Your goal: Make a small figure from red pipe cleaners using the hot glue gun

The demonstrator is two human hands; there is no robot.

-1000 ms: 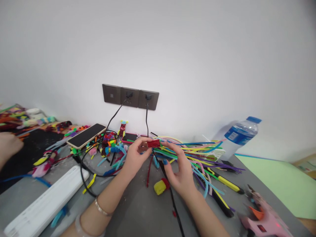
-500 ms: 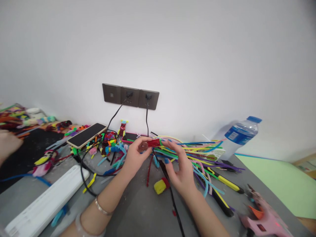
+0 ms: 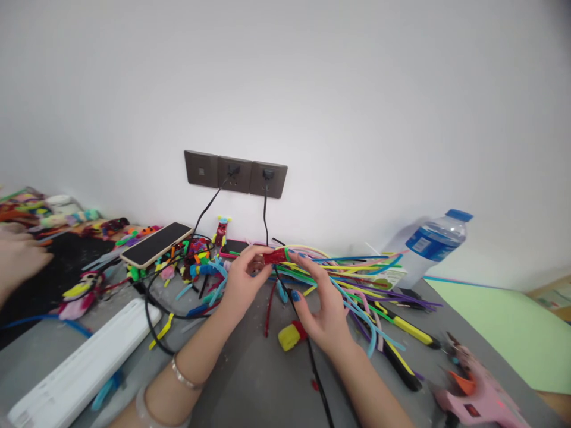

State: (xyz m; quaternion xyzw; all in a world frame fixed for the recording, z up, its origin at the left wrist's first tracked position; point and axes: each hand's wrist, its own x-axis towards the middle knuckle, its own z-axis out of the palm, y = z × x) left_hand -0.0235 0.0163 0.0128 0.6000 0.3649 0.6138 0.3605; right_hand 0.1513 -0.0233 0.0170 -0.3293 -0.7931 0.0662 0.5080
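Observation:
My left hand [image 3: 243, 284] pinches a small roll of red pipe cleaner [image 3: 275, 257] with a green band at its right end. The index finger of my right hand [image 3: 322, 306] is stretched out and touches that green end, its thumb spread away below. Under the hands, a yellow and red fuzzy piece [image 3: 289, 337] lies on the grey table [image 3: 250, 380], beside a black cable [image 3: 313, 362]. A loose dark red pipe cleaner [image 3: 269, 309] lies just left of it.
A bundle of coloured pipe cleaners [image 3: 357, 267] lies behind my right hand. At right are cutters [image 3: 413, 333], a pink glue gun [image 3: 475, 395] and a water bottle [image 3: 435, 244]. A white power strip [image 3: 84, 368], phone [image 3: 157, 245] and another person's hand [image 3: 22, 258] are at left.
My hands and the red roll have shifted slightly left, the roll tilting a little. The other person's hand at the left edge has moved further into view.

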